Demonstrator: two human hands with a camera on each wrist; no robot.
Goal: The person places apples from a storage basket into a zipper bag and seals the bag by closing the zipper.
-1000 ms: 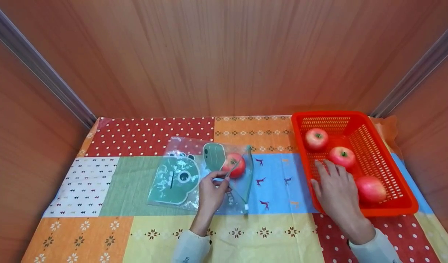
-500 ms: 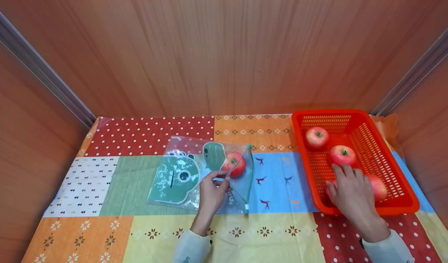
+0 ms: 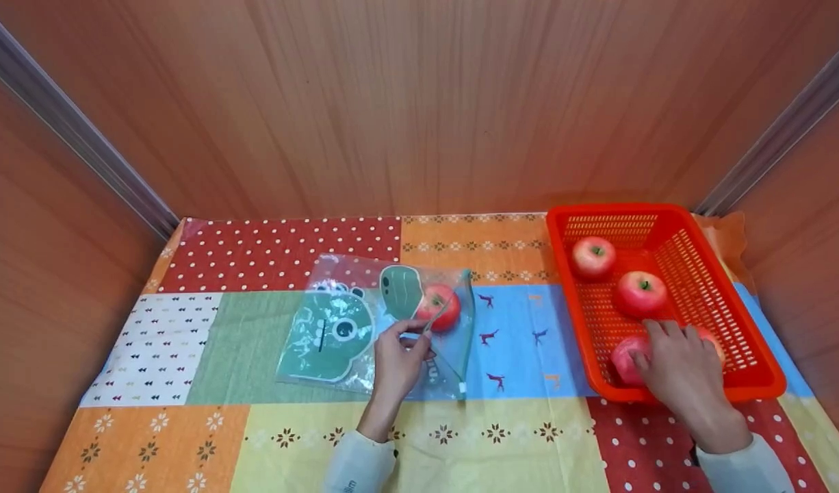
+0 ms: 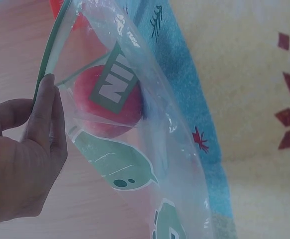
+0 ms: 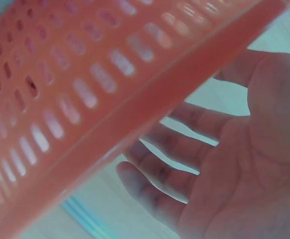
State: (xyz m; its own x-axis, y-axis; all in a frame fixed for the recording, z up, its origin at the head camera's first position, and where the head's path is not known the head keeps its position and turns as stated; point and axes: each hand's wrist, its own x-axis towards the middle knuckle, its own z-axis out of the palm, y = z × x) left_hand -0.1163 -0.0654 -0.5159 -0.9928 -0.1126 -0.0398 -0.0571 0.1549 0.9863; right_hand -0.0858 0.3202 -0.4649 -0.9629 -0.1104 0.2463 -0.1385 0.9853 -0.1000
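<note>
In the head view my left hand (image 3: 397, 359) pinches the edge of a clear zip bag (image 3: 419, 383) with a green cartoon print, lying on the cloth. One red apple (image 3: 447, 316) is inside the bag, near its green zip edge. My right hand (image 3: 686, 370) reaches over the front of a red basket (image 3: 575, 329), fingers spread and lightly bent. It covers most of the front-right apple (image 3: 712, 339), and its thumb is right at the front-left apple (image 3: 626, 357). In the right wrist view the basket's rim hides the fingertips.
Two more apples lie in the basket, one at the back left (image 3: 592, 258) and one in the middle (image 3: 640, 294). A patchwork cloth (image 3: 166, 342) covers the table. Wood-grain panels (image 3: 419, 109) rise behind and on both sides.
My right hand has shifted rightward in the basket, from the front-left apple to the front-right one, uncovering the former. My left hand has stayed on the bag's edge.
</note>
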